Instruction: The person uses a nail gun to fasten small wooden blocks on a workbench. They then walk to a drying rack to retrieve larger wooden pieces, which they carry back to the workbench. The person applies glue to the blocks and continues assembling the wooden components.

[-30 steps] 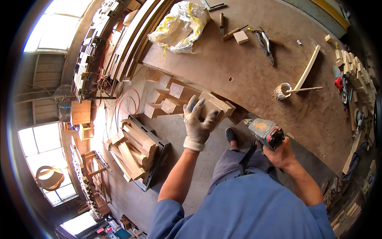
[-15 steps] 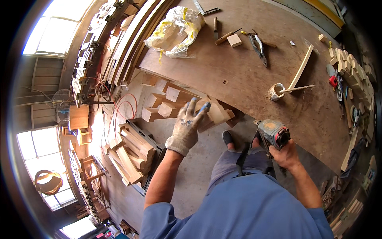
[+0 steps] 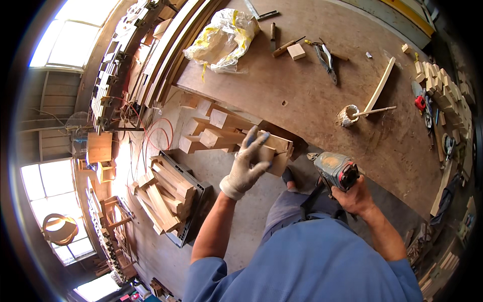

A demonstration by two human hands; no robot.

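My left hand [image 3: 245, 168], in a pale work glove with blue-stained fingertips, is spread beside and partly over a light wooden piece [image 3: 279, 161] at the workbench's near edge. Whether the fingertips touch the wood I cannot tell. Bare and ungloved, my right hand [image 3: 356, 196] is wrapped round the handle of a grey nail gun [image 3: 333, 167] with a black and red cap. The tool's nose points left toward the wooden piece, apart from it. Just left of that piece, several thick wooden legs [image 3: 216, 138] stick out side by side.
The brown workbench [image 3: 302, 95] carries a crumpled plastic bag [image 3: 224, 43], pliers [image 3: 327, 65], a crusted pot [image 3: 348, 116] with a stick, and a wood strip [image 3: 381, 83]. Small blocks [image 3: 437, 78] are stacked at right. Wooden parts [image 3: 163, 194] fill a black crate [image 3: 201, 196] on the floor.
My left hand has shifted right and slightly down, toward the wooden piece, which has moved and turned. The nail gun in my right hand has come a little left, closer to the wood.
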